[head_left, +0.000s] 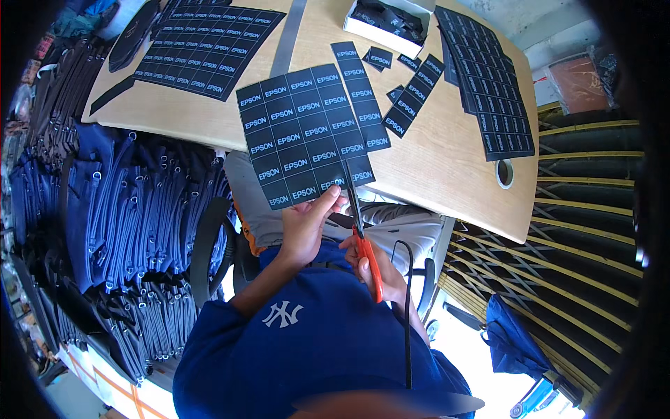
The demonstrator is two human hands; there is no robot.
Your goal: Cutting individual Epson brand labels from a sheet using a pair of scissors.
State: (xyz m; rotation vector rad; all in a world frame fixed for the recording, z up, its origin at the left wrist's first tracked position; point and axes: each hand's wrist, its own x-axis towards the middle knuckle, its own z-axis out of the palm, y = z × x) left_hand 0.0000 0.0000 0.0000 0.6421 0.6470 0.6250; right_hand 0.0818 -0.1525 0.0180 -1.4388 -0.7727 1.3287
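Observation:
My left hand (309,225) pinches the lower edge of a black sheet of printed labels (296,133), ruled into a grid by thin pale lines. Red-handled scissors (366,253) are gripped in my right hand (384,269). Their blades point away from me and meet the sheet's near edge, close to the line beside the rightmost column. How far the blades are apart is hard to make out. Just beyond the sheet, a cut label strip (361,91) lies on the table, and a shorter strip (415,96) rests at a slant to its right.
The wooden table (188,115) carries more label sheets (209,52) at left and a stack (488,84) at right. A white box (382,31) holds black pieces; loose labels (379,57) lie near it. A tape roll (504,174) sits by the right edge. Blue bags (125,209) hang at left.

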